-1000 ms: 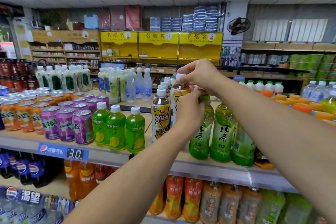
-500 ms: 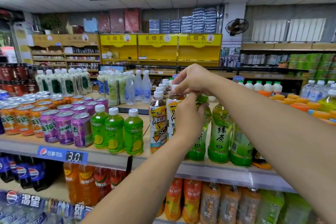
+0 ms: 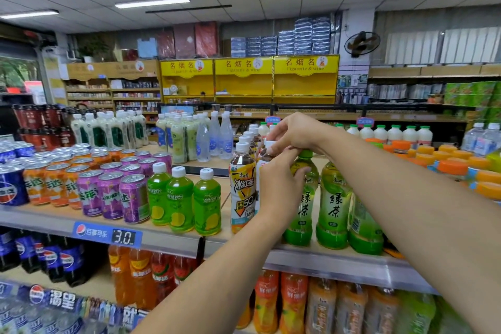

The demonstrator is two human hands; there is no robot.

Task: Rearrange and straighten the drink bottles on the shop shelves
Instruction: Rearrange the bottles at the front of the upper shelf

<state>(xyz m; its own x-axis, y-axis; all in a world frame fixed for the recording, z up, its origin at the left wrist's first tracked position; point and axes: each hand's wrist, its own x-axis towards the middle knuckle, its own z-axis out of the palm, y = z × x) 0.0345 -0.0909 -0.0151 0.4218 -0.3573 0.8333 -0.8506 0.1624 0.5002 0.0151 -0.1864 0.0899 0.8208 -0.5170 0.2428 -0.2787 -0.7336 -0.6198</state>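
Observation:
An iced black tea bottle (image 3: 263,158) with a white cap stands upright on the top shelf (image 3: 173,237), squeezed between a matching iced tea bottle (image 3: 242,187) on its left and a green tea bottle (image 3: 303,203) on its right. My left hand (image 3: 280,187) wraps around its body and hides most of the label; the fingertips also touch the green tea bottle's shoulder. My right hand (image 3: 294,134) pinches its cap from above. More iced tea bottles line up behind it.
Two more green tea bottles (image 3: 334,205) stand to the right, one turned sideways. To the left are three small green bottles (image 3: 179,198), then purple and orange cans (image 3: 109,194). Orange-capped bottles (image 3: 455,165) fill the far right. A lower shelf holds juice and cola.
Both hands have brought the iced tea bottle down from a raised position until it stands level with the bottle on its left. My grip on body and cap is unchanged.

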